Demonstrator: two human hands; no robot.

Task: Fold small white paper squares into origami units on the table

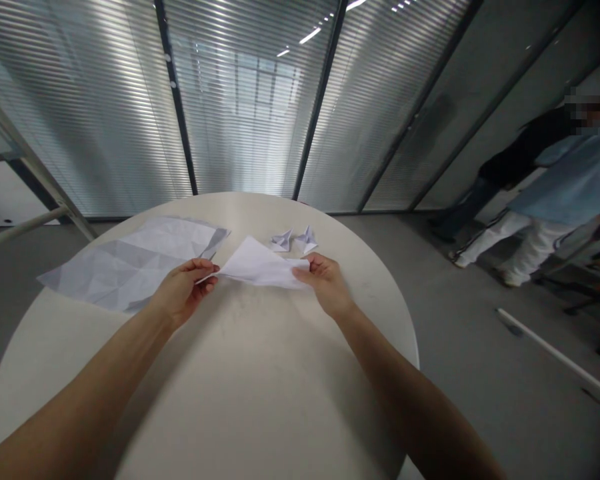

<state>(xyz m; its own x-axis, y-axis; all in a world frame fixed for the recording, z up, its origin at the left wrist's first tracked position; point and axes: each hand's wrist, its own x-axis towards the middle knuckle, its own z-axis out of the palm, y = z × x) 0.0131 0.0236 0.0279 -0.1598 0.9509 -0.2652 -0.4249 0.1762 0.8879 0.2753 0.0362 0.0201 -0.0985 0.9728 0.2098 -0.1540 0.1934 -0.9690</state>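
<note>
A folded sheet of white paper (261, 265), with a pointed peak at its far side, is held just over the table between my two hands. My left hand (187, 285) pinches its left corner between thumb and fingers. At the right end, my right hand (324, 280) grips the paper with the thumb on the near face. Just beyond the paper stand two small folded paper shapes, one on the left (281, 241) and one on the right (307, 239). Creased, unfolded sheets (130, 263) lie overlapping to the left, partly behind my left hand.
Everything on the round white table (260, 373) is paper. Glass panels with blinds (245, 113) rise behind it. A metal frame (35, 160) stands at the left. Two people stand at the right, one in a light blue top (575, 173). A white bar (555, 350) crosses the floor there.
</note>
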